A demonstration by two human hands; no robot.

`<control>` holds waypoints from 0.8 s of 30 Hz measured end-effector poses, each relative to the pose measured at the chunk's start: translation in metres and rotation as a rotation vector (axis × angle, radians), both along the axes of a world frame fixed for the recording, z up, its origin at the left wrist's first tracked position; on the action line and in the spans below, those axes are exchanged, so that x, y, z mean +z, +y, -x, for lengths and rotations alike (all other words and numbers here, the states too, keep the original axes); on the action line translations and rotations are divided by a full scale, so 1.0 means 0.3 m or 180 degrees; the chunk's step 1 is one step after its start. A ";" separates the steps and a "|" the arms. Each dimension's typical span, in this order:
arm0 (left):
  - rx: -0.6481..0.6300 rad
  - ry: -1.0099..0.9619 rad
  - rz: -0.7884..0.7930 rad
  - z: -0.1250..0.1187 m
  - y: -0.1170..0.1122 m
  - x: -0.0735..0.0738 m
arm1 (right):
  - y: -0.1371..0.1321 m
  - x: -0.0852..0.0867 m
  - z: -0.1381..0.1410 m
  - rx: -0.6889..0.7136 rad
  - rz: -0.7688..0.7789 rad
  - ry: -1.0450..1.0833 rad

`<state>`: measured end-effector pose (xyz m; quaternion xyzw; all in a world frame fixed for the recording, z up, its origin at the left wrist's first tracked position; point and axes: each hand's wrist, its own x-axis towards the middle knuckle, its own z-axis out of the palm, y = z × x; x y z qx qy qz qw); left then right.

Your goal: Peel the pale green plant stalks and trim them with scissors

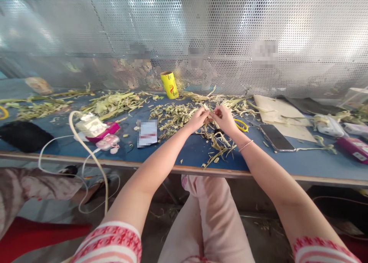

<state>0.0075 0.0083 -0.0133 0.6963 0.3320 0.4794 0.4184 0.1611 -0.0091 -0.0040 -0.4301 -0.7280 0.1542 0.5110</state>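
Both my hands meet over the blue table (pixel 186 152) near its middle. My left hand (pixel 199 118) and my right hand (pixel 223 118) pinch the same pale dried leaf strip (pixel 209 111) between closed fingers. Under them lies a heap of loose dried leaf strips (pixel 217 140) that trails toward the table's front edge. A thin pink band circles my right wrist. Yellow-handled scissors (pixel 240 125) lie just right of my right hand.
A yellow can (pixel 169 85) stands at the back. A phone (pixel 276 137) lies right of the scissors beside beige sheets (pixel 276 109). Pink gadgets (pixel 107 138) with white cables (pixel 83 144), a black cloth (pixel 24 135) and more leaf piles (pixel 115 102) lie left. A perforated metal screen (pixel 230 33) closes the far side.
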 end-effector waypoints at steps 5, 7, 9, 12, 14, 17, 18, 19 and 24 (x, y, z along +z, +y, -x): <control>0.0111 0.0314 -0.0276 0.004 -0.014 0.009 | 0.028 -0.030 0.005 0.0298 0.1142 0.0389; -0.0052 0.0370 -0.0202 0.001 -0.026 0.017 | 0.024 -0.032 0.009 0.0584 0.1545 0.0606; -0.0237 0.0356 -0.0085 -0.003 -0.036 0.025 | 0.009 -0.024 0.015 0.0781 0.1717 0.0866; -0.0369 0.0285 0.0043 -0.009 -0.043 0.027 | -0.020 0.001 0.024 0.0985 0.1744 0.1325; -0.0403 0.0213 0.0087 -0.009 -0.040 0.023 | -0.032 0.016 0.028 0.1048 0.1713 0.1546; -0.0428 0.0111 0.0169 -0.008 -0.032 0.015 | -0.038 0.027 0.029 0.1175 0.1659 0.1702; -0.0438 0.0099 0.0210 -0.009 -0.029 0.013 | -0.038 0.028 0.028 0.1216 0.1634 0.1740; -0.0449 0.0094 0.0243 -0.009 -0.027 0.012 | -0.037 0.028 0.026 0.1246 0.1610 0.1769; -0.0488 0.0068 0.0260 -0.012 -0.024 0.009 | -0.031 0.020 0.020 0.1227 0.1364 0.1657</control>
